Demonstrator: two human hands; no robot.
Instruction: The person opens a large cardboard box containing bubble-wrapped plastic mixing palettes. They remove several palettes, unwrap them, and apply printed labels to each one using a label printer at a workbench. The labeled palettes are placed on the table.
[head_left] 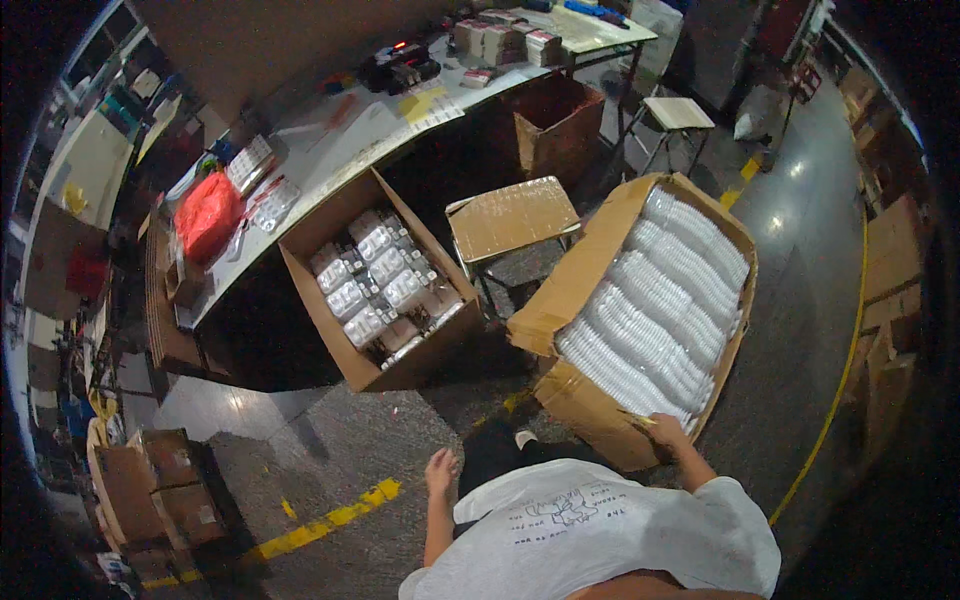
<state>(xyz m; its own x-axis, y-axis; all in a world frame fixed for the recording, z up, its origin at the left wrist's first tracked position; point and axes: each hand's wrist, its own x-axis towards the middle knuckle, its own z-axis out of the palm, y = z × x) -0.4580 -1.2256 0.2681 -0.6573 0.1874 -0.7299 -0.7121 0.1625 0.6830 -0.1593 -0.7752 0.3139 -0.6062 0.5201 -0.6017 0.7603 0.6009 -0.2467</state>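
My right hand [667, 432] is at the near edge of a large open carton [575, 290], its fingers closed over the cardboard rim. Rows of clear, nested plastic trays [660, 290] fill that carton, which leans to one side. A pale yellowish strip [636, 418] shows beside my fingertips; I cannot make out what it is. My left hand [440, 472] hangs low at my side over the floor, fingers loosely apart, holding nothing visible. Left of the big carton stands a second open carton [350, 355], holding several clear blister packs [375, 280].
A cardboard-topped stool [515, 218] stands between the cartons. Behind runs a long worktable [330, 165] with a red plastic bag [208, 215] and stacked packs [490, 42]. A brown bin [560, 135] and another stool [678, 113] are farther back. Stacked boxes [165, 485] sit lower left.
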